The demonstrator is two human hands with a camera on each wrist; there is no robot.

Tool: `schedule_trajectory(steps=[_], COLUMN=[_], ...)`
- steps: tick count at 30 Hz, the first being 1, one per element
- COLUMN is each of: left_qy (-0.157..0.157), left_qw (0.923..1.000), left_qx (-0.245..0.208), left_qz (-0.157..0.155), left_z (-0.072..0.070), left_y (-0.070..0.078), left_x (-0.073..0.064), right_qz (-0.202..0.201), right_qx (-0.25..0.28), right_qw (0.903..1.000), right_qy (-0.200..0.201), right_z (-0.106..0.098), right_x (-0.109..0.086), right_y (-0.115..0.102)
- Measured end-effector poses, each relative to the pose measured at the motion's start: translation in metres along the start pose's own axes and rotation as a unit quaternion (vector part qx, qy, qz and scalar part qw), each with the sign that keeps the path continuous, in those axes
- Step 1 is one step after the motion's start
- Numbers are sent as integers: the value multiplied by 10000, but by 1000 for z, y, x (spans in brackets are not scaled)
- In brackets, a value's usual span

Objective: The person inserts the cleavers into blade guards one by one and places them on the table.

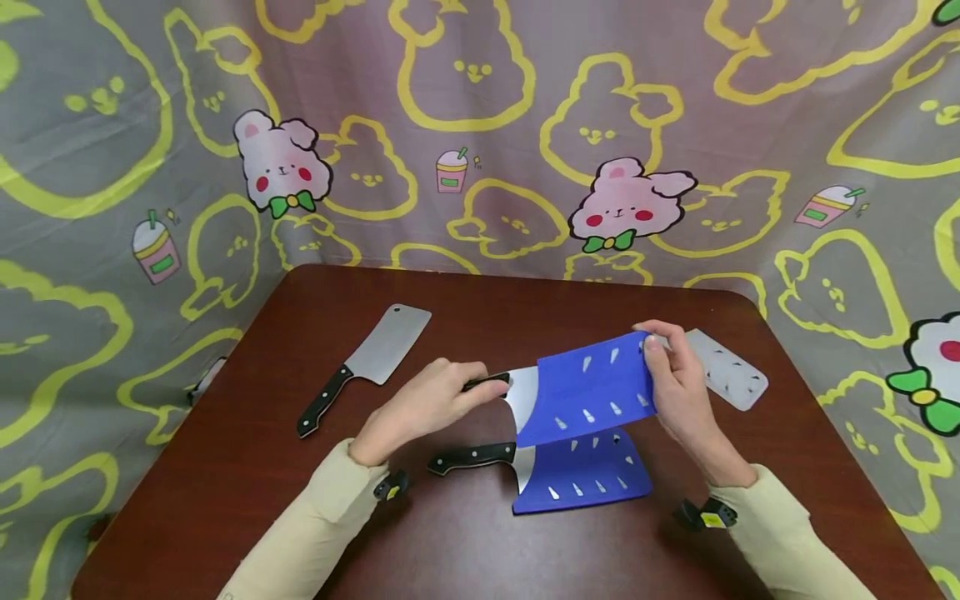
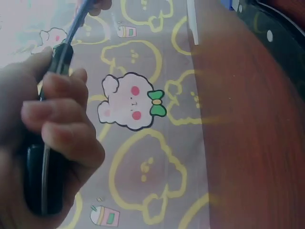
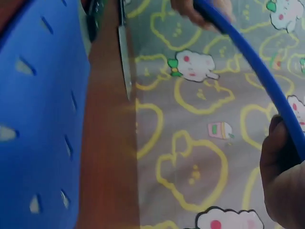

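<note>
My left hand [image 1: 431, 404] grips the black handle [image 2: 44, 183] of a cleaver [image 1: 523, 390], with the fingers curled round it in the left wrist view. Most of its blade is inside a blue blade cover [image 1: 592, 383] with slots; a strip of bare metal shows near the handle. My right hand [image 1: 681, 392] pinches the cover's far right end between thumb and fingers. Just below, a second cleaver [image 1: 472, 457] lies on the table, its blade in a similar blue cover [image 1: 581, 475]. The held cover hides part of the lower one.
On the left of the brown table [image 1: 225, 500] lies an uncovered cleaver [image 1: 393, 337], handle towards me. A pale slotted blade cover [image 1: 727, 371] lies at the right, partly behind my right hand. A cartoon-patterned curtain [image 1: 480, 125] surrounds the table's back and sides.
</note>
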State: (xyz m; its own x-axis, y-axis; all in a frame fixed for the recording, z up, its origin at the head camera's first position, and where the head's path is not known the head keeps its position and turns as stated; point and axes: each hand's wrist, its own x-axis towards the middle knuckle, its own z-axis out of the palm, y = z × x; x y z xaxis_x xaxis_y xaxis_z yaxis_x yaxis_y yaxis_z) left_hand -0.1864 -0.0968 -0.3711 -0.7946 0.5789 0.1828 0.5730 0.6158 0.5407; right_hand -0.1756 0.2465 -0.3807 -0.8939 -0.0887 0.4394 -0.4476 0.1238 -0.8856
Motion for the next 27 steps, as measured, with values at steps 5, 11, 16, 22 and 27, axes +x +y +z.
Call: schedule_trajectory(steps=[5, 11, 16, 22, 27], left_qy=[301, 248, 84, -410, -652], left_qw=[9991, 9983, 9986, 9970, 9946], left_qx=[311, 517, 432, 37, -217], left_qz=[-36, -111, -298, -660, -782], left_z=[2, -4, -5, 1, 5], left_y=[2, -4, -15, -31, -36], left_x=[3, -1, -1, 5, 7], right_qz=[29, 222, 770, 1450, 1697], right_qx=[143, 155, -605, -1408, -1260], right_qw=[9997, 9993, 9939, 9676, 9638], right_qy=[209, 250, -501, -1514, -1625], right_z=[24, 38, 33, 21, 14], right_x=[-5, -2, 2, 3, 6], right_y=[7, 9, 6, 13, 16])
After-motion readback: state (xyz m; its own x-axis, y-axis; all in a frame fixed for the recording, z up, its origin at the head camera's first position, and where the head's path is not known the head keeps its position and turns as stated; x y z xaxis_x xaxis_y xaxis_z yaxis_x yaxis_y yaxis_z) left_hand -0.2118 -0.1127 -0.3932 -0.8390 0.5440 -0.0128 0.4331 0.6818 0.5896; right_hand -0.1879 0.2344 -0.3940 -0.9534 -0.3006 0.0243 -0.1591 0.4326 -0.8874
